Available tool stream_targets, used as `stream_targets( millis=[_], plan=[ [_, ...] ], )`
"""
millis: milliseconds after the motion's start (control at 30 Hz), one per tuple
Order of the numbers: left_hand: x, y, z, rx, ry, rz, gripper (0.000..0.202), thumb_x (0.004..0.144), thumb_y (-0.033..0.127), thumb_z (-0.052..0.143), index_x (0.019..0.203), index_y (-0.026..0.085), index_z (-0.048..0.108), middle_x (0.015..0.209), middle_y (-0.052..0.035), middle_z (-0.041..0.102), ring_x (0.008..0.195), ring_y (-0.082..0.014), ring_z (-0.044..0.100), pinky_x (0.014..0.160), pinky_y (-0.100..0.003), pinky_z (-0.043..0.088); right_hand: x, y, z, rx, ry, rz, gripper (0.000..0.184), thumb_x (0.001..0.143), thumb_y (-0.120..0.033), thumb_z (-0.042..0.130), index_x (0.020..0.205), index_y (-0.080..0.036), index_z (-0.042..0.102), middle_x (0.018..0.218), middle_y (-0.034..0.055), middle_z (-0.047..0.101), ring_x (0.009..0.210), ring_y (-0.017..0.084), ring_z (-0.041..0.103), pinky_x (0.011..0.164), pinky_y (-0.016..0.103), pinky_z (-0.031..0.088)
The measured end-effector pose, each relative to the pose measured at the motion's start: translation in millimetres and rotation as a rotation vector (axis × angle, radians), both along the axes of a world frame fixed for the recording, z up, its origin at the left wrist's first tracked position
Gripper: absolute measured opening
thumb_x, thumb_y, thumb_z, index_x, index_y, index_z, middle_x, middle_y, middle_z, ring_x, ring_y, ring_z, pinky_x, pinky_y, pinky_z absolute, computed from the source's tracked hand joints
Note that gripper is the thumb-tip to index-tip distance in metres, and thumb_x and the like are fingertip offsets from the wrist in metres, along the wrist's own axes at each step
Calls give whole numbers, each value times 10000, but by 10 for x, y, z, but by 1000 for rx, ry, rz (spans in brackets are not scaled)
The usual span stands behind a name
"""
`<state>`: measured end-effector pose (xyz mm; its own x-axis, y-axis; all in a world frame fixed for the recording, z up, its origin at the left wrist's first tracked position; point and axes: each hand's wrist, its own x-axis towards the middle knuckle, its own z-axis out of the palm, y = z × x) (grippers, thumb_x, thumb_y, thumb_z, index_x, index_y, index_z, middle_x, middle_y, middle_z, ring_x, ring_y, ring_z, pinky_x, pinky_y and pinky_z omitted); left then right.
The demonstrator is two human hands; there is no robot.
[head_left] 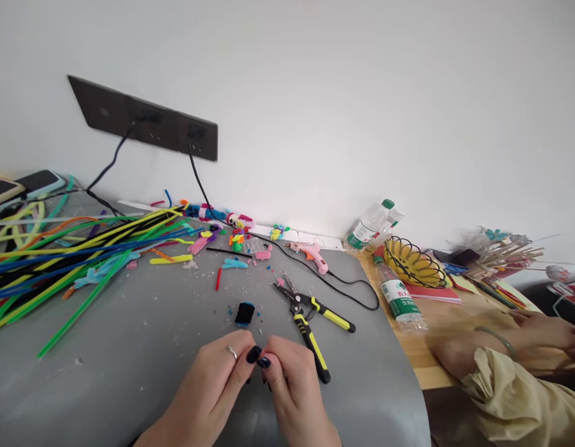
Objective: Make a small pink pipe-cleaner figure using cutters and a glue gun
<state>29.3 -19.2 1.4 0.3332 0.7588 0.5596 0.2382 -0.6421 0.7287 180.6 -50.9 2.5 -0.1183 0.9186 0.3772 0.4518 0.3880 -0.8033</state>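
My left hand (217,372) and my right hand (290,375) meet above the front of the grey mat (129,391), thumbs nearly tip to tip. Both are closed in a pinch. A tiny hint of pink or red shows between the fingertips, too small to name. Just beyond the fingers lies a small black fuzzy piece with blue edges (244,313). To the right of my right hand lie wire strippers (310,316) with yellow and black handles, their handles spread. Farther back sits a pink glue gun (310,253) with a black cord.
A heap of coloured pipe cleaners (105,257) covers the left. Small pipe-cleaner figures (213,214) and clips (235,264) lie along the back. Water bottles (402,298) and a yellow basket (415,264) stand right, near another person's arm (502,347). Cords hang from the wall socket (143,118).
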Motion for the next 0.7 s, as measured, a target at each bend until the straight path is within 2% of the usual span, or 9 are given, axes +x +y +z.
stream_targets(
  millis=[200, 400, 700],
  plan=[
    [5, 14, -147, 29, 40, 49, 385, 1105, 257, 359, 723, 232, 398, 593, 69, 491, 466, -85, 487, 467, -170, 372, -90, 39, -193, 27, 128, -11, 523, 1116, -435, 362, 644, -208, 376, 551, -46, 399, 483, 84, 341, 473, 229, 249],
    [-12, 37, -207, 124, 92, 85, 388, 1112, 259, 358, 725, 236, 355, 586, 64, 471, 492, -92, 508, 469, -179, 356, -167, 38, -390, -29, 164, -81, 544, 1104, -492, 351, 637, -212, 366, 524, -45, 380, 455, 89, 336, 449, 246, 241],
    [-19, 73, -236, 299, 161, 194, 345, 1072, 149, 380, 739, 237, 360, 580, 61, 467, 457, -91, 455, 475, -205, 334, -202, -3, -347, -165, 147, -212, 554, 1077, -556, 395, 644, -217, 324, 546, -63, 317, 496, 84, 253, 486, 280, 183]
  ],
)
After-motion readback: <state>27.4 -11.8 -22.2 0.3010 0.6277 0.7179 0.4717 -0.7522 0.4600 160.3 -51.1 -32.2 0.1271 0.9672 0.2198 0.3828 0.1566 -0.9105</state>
